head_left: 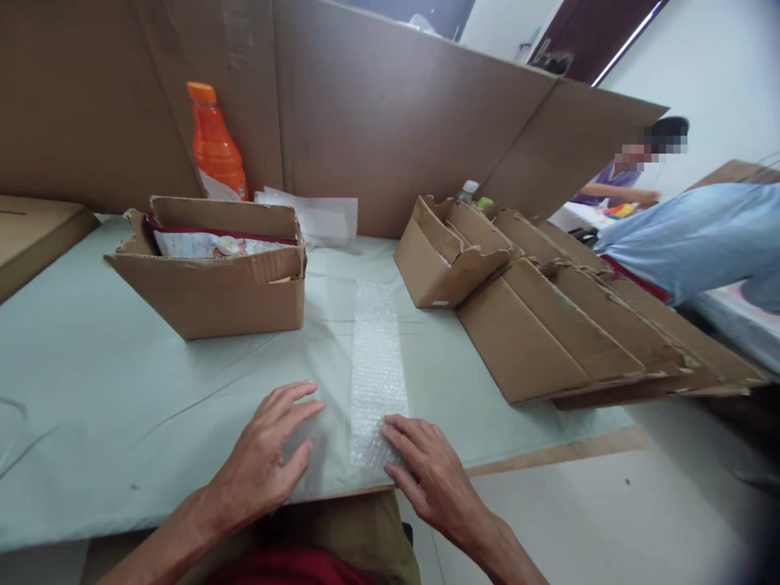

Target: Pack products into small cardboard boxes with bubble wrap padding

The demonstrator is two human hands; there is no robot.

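Observation:
A long strip of bubble wrap [378, 366] lies flat on the pale green table cover [183, 422], its near end close to the table's front edge. My right hand [426, 467] rests at the right side of that near end, fingertips on or just over the wrap, fingers loosely apart. To the left of the strip, my left hand [271, 447] hovers above the table with spread, slightly bent fingers and nothing in them.
A cardboard box [244, 296] holding printed packets stands back left, with an orange bottle [216, 146] behind it. More bubble wrap [322, 219] lies near the cardboard wall [396, 122]. Several open cardboard boxes [548, 333] line the right. A person [615, 183] works beyond.

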